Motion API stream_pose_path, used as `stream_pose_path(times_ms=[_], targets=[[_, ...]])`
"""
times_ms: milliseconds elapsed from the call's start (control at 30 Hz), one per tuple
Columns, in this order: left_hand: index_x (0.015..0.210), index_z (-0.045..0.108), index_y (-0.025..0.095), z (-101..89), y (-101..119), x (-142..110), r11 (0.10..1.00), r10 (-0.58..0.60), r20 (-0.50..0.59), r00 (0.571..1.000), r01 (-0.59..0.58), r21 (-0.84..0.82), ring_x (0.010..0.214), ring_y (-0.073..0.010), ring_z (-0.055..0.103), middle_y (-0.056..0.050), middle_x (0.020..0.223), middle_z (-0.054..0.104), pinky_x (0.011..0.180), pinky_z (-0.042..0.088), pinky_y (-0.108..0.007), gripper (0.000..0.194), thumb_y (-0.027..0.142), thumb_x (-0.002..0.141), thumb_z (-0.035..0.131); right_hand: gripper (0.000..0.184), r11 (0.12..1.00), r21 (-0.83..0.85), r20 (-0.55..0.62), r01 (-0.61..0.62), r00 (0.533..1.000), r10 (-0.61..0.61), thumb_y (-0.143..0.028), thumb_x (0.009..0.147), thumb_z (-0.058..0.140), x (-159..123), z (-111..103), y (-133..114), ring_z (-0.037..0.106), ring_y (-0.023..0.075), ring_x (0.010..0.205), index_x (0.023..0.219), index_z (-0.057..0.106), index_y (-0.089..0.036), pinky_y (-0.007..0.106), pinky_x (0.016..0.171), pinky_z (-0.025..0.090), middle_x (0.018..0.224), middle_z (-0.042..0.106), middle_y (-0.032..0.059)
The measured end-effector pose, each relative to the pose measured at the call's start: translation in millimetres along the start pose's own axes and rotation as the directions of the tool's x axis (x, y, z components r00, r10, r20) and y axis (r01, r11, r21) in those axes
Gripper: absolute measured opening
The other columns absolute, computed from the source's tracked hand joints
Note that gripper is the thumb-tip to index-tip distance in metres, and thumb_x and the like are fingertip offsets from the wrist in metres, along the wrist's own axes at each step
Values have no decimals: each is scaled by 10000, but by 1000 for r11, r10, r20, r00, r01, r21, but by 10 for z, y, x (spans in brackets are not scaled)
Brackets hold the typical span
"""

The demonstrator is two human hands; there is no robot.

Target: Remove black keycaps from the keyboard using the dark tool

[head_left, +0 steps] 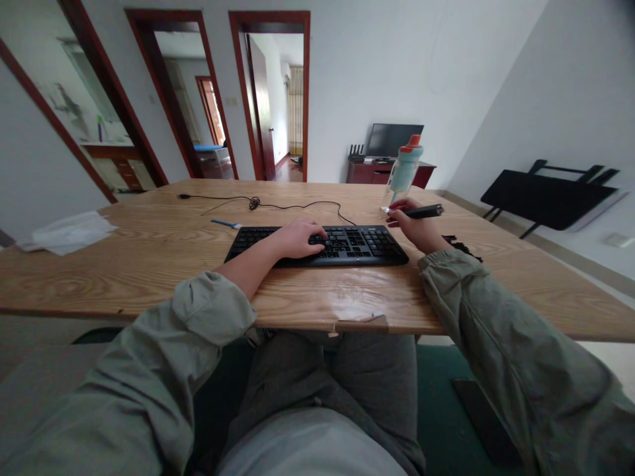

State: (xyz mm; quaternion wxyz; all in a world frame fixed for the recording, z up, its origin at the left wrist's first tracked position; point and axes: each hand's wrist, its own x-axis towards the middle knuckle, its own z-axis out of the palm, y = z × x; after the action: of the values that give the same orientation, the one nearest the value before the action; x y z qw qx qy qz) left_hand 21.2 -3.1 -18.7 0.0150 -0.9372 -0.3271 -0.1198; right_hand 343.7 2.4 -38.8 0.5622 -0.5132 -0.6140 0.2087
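1. The left hand (pixel 297 239) lies palm down on the middle of the keyboard, fingers loosely curved onto the keys and holding nothing. The right hand (pixel 413 228) hovers at the keyboard's right end, its fingers closed around a dark marker (pixel 421 211) that points off to the right, roughly level.
2. The wooden table (pixel 149 264) fills the width of the view, its near edge running just above the person's lap; both forearms in grey-green sleeves cross that edge.
3. The black keyboard (pixel 357 248) sits square to the person at the table's centre, with its cable (pixel 297 205) trailing back and left across the wood to a small coil.
4. A folded black table (pixel 546 195) leans against the right wall, well apart from the desk.
5. A crumpled white cloth or paper (pixel 67 233) lies near the table's left end.
6. A dark screen (pixel 394 140) stands on a low reddish cabinet against the far wall.
7. A pale blue bottle (pixel 404 170) with an orange-red cap stands upright on the table just behind the right hand.
8. A small black thing (pixel 459 244) lies on the table just right of the right wrist; what it is cannot be told.
9. A thin blue pen (pixel 224 224) lies just beyond the keyboard's left corner.
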Motion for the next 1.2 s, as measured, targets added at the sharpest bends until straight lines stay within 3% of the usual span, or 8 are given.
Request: stream_pose_path(times_ms=[167, 300, 367, 500, 567, 667, 933, 1200], targets=[[1190, 679, 208, -143, -225, -23, 999, 46, 10, 999, -47, 23, 1145, -224, 596, -81, 1208, 674, 1024, 429, -325, 451, 526, 923, 503, 310, 967, -234, 76, 97, 994, -82, -504, 870, 585, 46, 112, 3, 548, 168, 713, 785, 540, -209, 326, 679, 486, 733, 566, 6], [1189, 676, 216, -236, -661, -165, 998, -66, 50, 997, 66, 16, 1123, -237, 614, -75, 1228, 678, 998, 451, -336, 484, 564, 919, 473, 370, 944, -321, 50, 81, 996, -68, -541, 775, 702, 3, 247, -220, 500, 161, 658, 749, 545, -207, 317, 619, 435, 677, 538, 2], [1166, 686, 193, -232, -883, -268, 984, -170, 62, 984, 173, -41, 1075, -238, 637, -90, 1208, 691, 950, 482, -325, 495, 563, 902, 489, 365, 969, -240, 68, 62, 997, -47, -518, 727, 753, -54, 355, -397, 476, 141, 603, 813, 587, -205, 290, 545, 394, 656, 533, -10], [1091, 713, 175, -176, -1133, -442, 912, -351, 118, 929, 367, -184, 977, -228, 665, -89, 1117, 733, 898, 511, -306, 498, 576, 863, 525, 360, 990, 141, 240, -14, 971, -20, -508, 777, 696, -197, 650, -744, 463, 102, 531, 982, 648, -215, 250, 459, 336, 715, 598, -5], [1085, 716, 179, -162, -1146, -477, 894, -375, 124, 918, 394, -213, 995, -234, 663, -87, 1121, 737, 917, 508, -314, 495, 577, 852, 536, 344, 971, 224, 360, -79, 933, -7, -473, 793, 665, -270, 780, -858, 485, 93, 528, 1018, 681, -213, 246, 451, 348, 795, 659, 18], [1100, 715, 184, -168, -1099, -467, 885, -388, 115, 914, 405, -230, 1018, -238, 664, -86, 1143, 735, 944, 501, -323, 494, 570, 849, 535, 327, 971, 197, 462, -134, 886, 28, -409, 776, 669, -374, 863, -907, 500, 91, 517, 1027, 709, -203, 239, 444, 365, 795, 691, 25], [1066, 724, 161, -168, -1083, -434, 893, -376, 100, 921, 389, -227, 1004, -241, 671, -99, 1122, 738, 931, 503, -325, 473, 533, 854, 522, 353, 987, 96, 467, -125, 882, 67, -502, 770, 737, -555, 693, -807, 432, 77, 428, 895, 634, -189, 205, 380, 312, 516, 526, -51], [1039, 733, 172, -159, -1108, -462, 884, -385, 91, 918, 395, -250, 1018, -248, 667, -98, 1126, 738, 936, 502, -317, 540, 627, 813, 552, 420, 991, 75, 534, -111, 844, 54, -407, 732, 773, -574, 693, -808, 549, 98, 480, 1063, 697, -161, 226, 415, 407, 723, 703, 33]])
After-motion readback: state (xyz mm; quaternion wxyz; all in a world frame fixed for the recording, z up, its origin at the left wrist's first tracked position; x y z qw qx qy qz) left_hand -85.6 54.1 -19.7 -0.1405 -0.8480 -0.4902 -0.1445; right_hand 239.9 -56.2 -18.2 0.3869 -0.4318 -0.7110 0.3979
